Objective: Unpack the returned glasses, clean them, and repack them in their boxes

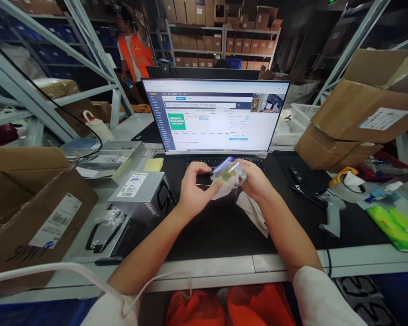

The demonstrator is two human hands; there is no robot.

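Observation:
Between my two hands, above the black desk mat [221, 231], is a shiny purple-tinted item [227, 166] in clear wrapping, with whitish, soft-looking material below it. It may be tinted eyewear; the kind is not clear. My left hand [197, 188] pinches the near-left side with thumb and fingers. My right hand [256, 180] is closed around the right end, its fingertips partly hidden. Under the right wrist, a beige cloth or pouch [253, 212] lies on the mat. To the left stands a grey box [143, 194] with a white label showing a glasses drawing.
A lit monitor [217, 120] stands behind the keyboard [209, 161]. At left are an open carton [54, 217] and a clear-wrapped item [104, 233]; at right, a mouse [296, 175], a barcode scanner [331, 210], a tape roll [348, 181] and stacked cartons [367, 104]. A person [134, 54] stands beyond.

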